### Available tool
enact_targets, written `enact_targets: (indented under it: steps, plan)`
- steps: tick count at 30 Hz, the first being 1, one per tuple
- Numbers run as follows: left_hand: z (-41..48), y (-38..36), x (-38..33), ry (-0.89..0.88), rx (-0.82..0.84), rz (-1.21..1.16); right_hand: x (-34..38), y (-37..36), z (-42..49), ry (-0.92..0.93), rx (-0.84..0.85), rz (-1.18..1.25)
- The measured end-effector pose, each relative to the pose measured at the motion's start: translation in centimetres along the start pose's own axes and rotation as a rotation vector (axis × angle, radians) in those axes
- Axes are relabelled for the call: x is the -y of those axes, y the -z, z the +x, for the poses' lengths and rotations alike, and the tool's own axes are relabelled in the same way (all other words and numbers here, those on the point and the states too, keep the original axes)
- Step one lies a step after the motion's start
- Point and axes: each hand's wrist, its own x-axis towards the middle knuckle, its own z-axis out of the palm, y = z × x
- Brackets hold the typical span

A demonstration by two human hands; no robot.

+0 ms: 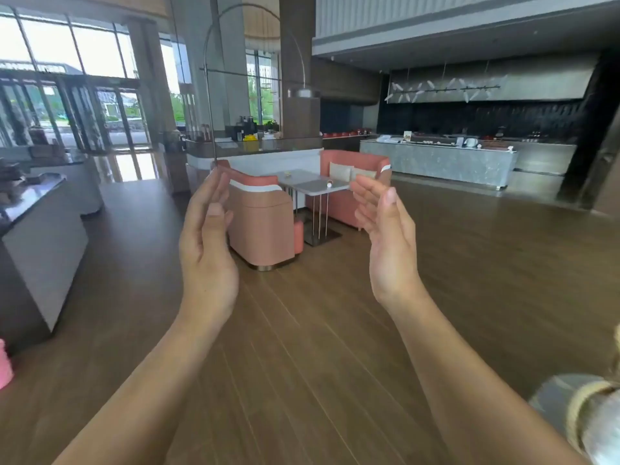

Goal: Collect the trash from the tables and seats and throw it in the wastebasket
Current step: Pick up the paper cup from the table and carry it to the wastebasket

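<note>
Both my arms are raised in front of me over a wooden floor. My left hand (206, 243) and my right hand (385, 236) face each other, palms inward, fingers straight, holding nothing. Between and beyond them, some metres off, a grey table (302, 181) stands between two pink sofas (261, 226). A small white object (329, 185) lies near the table's front edge and a tiny pale one (287, 173) lies farther back. Cream cushions (340, 171) sit on the far sofa. No wastebasket is in sight.
A dark counter (37, 209) runs along the left. A long grey bar counter (439, 161) stands at the back right, and another counter (255, 146) behind the sofas. An arched floor lamp (303, 92) hangs over the table. A blurred round object (583, 417) sits at the lower right.
</note>
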Motion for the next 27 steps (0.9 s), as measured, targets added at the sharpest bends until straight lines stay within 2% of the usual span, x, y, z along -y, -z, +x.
enact_targets:
  steps: [6, 16, 27]
  plan:
    - [1.6, -4.6, 7.4, 0.113, 0.053, -0.006, -5.7, 2.9, 3.4, -0.068, -0.06, -0.05]
    - [4.8, -15.5, 23.6, 0.154, 0.136, -0.053, -20.1, 12.0, 13.2, -0.072, -0.09, -0.07]
    - [9.5, -27.9, 39.3, 0.234, 0.18, -0.073, -33.2, 21.6, 24.3, -0.164, -0.098, -0.123]
